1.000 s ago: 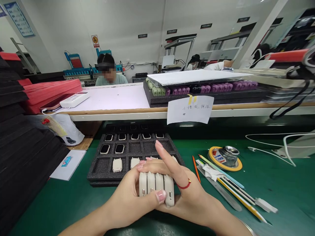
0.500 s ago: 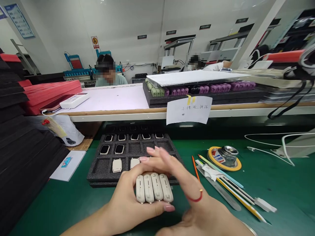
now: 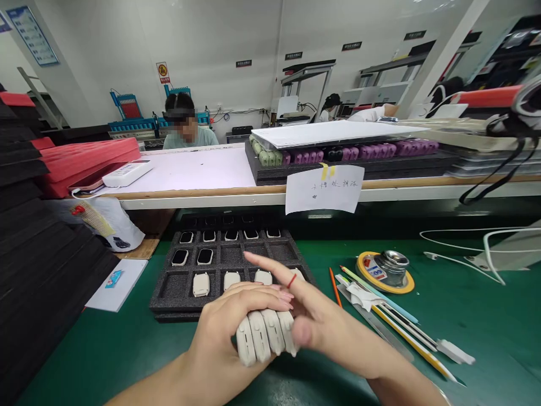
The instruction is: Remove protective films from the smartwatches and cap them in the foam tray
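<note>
Both hands have shifted: in the head view, the left hand (image 3: 217, 332) now curls over 4 pale watch cases (image 3: 259, 336), gripping them before the foam tray (image 3: 175, 286). The right hand (image 3: 327, 324), partly open (thumb blurred), meets their right end. More cases sit trayed; these 4 remain out.

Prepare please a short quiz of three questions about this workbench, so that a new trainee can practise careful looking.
1. True or false: the left hand is empty.
2. How many pale watch cases stand side by side between the hands?
A) two
B) four
C) seven
3. Fill in: from the wearer's view, the metal-topped jar is to the ____ of the black foam tray.

Key: 1. false; 2. B; 3. right
</note>
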A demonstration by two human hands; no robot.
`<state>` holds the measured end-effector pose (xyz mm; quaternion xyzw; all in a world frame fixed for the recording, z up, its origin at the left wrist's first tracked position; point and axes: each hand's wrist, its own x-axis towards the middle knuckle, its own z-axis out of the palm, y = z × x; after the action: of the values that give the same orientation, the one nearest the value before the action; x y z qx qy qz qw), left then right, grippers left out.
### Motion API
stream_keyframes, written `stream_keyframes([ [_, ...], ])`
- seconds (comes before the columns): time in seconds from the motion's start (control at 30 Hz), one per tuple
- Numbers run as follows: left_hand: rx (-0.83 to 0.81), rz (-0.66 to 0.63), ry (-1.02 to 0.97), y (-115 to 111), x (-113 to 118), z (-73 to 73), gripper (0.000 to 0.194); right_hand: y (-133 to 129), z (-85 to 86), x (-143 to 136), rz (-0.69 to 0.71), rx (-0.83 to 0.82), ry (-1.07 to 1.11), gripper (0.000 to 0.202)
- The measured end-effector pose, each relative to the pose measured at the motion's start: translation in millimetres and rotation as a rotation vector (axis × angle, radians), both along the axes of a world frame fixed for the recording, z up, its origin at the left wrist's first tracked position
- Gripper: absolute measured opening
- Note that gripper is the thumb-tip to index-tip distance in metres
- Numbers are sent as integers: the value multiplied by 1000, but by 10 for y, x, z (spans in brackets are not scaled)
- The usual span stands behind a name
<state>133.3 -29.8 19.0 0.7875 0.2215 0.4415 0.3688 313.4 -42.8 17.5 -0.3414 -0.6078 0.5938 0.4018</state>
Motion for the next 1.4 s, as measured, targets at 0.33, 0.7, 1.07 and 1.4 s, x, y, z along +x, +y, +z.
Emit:
stream_keyframes([
  [0.33,-491,-55,-41,-15,-46,-131,135,5,-77,-156,-259,469,-134,116],
  [0.7,-1302,-280,-516,84,73,-171,43,-1,47,49,-310,640,-293,55],
  [1.07,-1336,-487,-591,119,72,-253,38,5,46,-27,-649,785,38,9],
  [1.4,-1237,-778,-686,120,46,-263,36,-160,169,156,-773,891,-4,36],
])
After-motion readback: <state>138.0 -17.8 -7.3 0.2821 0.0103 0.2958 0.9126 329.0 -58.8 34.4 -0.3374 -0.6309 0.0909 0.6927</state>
